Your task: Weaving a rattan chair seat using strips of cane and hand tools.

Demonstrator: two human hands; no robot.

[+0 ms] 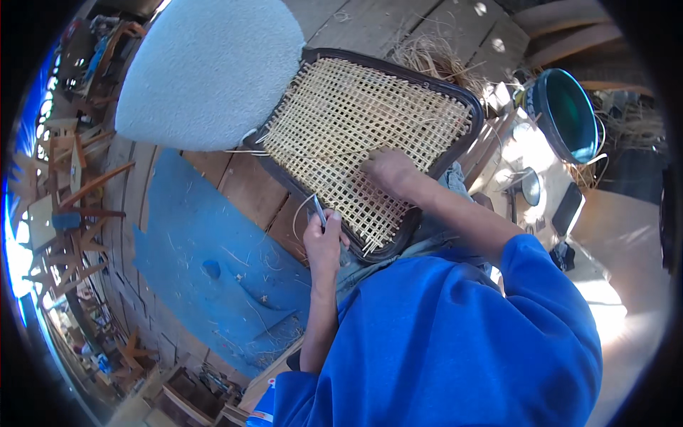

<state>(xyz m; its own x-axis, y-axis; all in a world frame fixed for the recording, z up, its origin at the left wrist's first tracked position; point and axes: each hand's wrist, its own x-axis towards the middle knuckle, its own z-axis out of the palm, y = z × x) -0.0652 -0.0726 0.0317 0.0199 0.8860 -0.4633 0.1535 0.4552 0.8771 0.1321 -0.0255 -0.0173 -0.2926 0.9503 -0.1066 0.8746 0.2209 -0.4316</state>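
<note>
A dark-framed panel (464, 99) of woven cane (356, 117) lies tilted across my lap, its open mesh pale yellow. My left hand (324, 238) is at the near left edge of the frame, closed around a slim, pointed metal tool (319, 208) whose tip points up at the rim. My right hand (390, 171) rests on the weave right of its middle, fingers curled down; a thin strand runs across the mesh toward them, but their tips are hidden. Loose cane ends stick out at the frame's left corner and near edge.
A pale padded piece (210, 71) stands against the panel's far left. A blue sheet (213, 263) with scraps covers floorboards at left. To the right are a dark bucket (565, 117), a small round dish (531, 186) and a phone-like black slab (567, 210). Cane shavings (434, 57) lie beyond.
</note>
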